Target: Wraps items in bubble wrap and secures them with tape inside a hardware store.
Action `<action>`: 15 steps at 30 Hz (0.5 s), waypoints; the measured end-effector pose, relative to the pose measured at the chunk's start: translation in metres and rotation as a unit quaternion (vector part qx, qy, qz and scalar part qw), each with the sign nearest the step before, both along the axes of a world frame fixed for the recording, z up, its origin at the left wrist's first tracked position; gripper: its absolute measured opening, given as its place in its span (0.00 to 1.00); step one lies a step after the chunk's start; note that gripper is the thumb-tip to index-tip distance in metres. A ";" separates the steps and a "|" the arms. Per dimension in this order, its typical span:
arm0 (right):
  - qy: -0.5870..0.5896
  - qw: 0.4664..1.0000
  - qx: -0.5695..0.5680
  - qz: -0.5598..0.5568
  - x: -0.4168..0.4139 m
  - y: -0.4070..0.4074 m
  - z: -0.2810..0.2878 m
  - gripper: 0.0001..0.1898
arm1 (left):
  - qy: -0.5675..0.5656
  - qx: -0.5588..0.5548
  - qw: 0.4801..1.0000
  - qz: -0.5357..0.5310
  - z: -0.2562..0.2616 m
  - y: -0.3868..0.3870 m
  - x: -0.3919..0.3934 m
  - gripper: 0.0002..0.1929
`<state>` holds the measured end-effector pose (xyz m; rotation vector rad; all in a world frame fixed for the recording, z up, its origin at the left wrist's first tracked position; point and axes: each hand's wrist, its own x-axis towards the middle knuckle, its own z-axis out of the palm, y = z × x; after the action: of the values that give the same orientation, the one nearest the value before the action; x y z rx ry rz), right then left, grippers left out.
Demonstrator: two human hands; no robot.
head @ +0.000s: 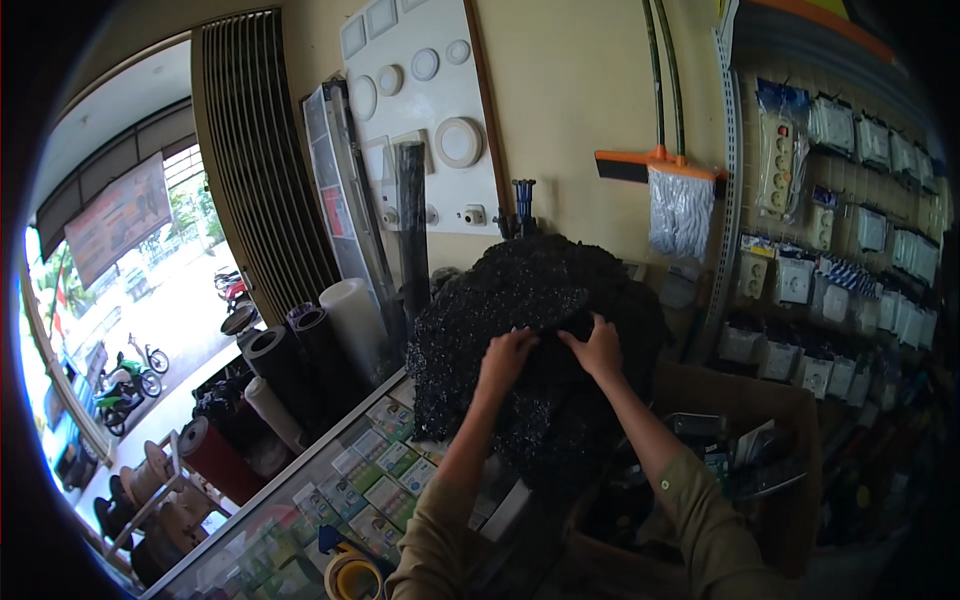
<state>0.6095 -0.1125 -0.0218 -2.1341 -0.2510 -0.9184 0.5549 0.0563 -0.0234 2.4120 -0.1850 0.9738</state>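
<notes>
A big bunched heap of black, glittering sheet material [480, 322], perhaps netting, lies on the glass display counter before me. My left hand [508, 358] grips a fold of it near the middle, fingers curled over the edge. Just to the right, my right hand [600, 349] has its thumb and fingers on the same dark edge, which appears pinched between them. A dark hollow shows under the fold between both hands. How the material is folded deeper inside cannot be made out.
Small printed boxes [390, 480] lie under the counter glass, with a tape dispenser [352, 574] at its near end. To the right is an open cardboard box [780, 420] of goods. Sheeting rolls [274, 360] stand left; packaged sockets [795, 285] hang at right.
</notes>
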 end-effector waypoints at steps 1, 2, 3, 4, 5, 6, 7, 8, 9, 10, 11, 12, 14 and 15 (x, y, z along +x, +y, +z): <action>0.072 0.996 -0.008 0.051 -0.002 -0.008 0.013 0.19 | 0.031 -0.027 0.999 0.013 0.017 0.004 -0.006 0.16; 0.141 0.984 -0.016 0.103 -0.003 -0.014 0.024 0.19 | 0.059 -0.053 0.996 0.026 0.032 0.011 -0.009 0.13; 0.148 0.983 -0.017 0.105 0.000 -0.016 0.029 0.19 | 0.028 -0.099 0.992 0.069 0.037 0.023 -0.008 0.13; 0.152 0.977 -0.004 0.151 0.004 -0.018 0.034 0.19 | -0.004 -0.144 0.983 0.112 0.041 0.039 -0.007 0.15; 0.156 0.968 0.008 0.197 0.009 -0.019 0.034 0.19 | -0.034 -0.171 0.977 0.120 0.045 0.059 -0.007 0.15; 0.160 0.967 0.006 0.198 0.013 -0.021 0.033 0.19 | -0.066 -0.198 0.970 0.127 0.050 0.077 -0.009 0.16; 0.114 0.972 0.017 0.206 0.018 -0.022 0.031 0.17 | -0.104 -0.279 0.948 0.111 0.058 0.086 -0.013 0.16; 0.067 0.974 0.028 0.215 0.022 -0.023 0.029 0.15 | -0.155 -0.322 0.927 0.118 0.065 0.090 -0.014 0.17; 0.067 0.969 0.028 0.235 0.012 -0.013 0.036 0.15 | -0.144 -0.398 0.898 0.124 0.062 0.128 -0.022 0.18; 0.056 0.969 0.035 0.238 0.006 -0.016 0.042 0.12 | -0.169 -0.451 0.870 0.105 0.069 0.128 -0.024 0.17; 0.044 0.969 0.042 0.241 0.004 -0.015 0.046 0.09 | -0.194 -0.501 0.839 0.087 0.074 0.128 -0.031 0.17; 0.041 0.970 0.042 0.235 0.010 -0.023 0.046 0.09 | -0.194 -0.502 0.839 0.080 0.083 0.116 -0.031 0.17; 0.236 0.889 0.217 0.327 0.021 -0.034 0.039 0.09 | -0.186 -0.452 0.870 0.055 0.096 0.093 -0.041 0.17; 0.237 0.887 0.216 0.331 0.018 -0.037 0.039 0.09 | -0.189 -0.452 0.870 0.059 0.098 0.091 -0.048 0.17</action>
<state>0.6277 -0.1496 0.0169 -1.6082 -0.4391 -0.0304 0.5067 0.1473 0.0748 1.3760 0.2463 1.2251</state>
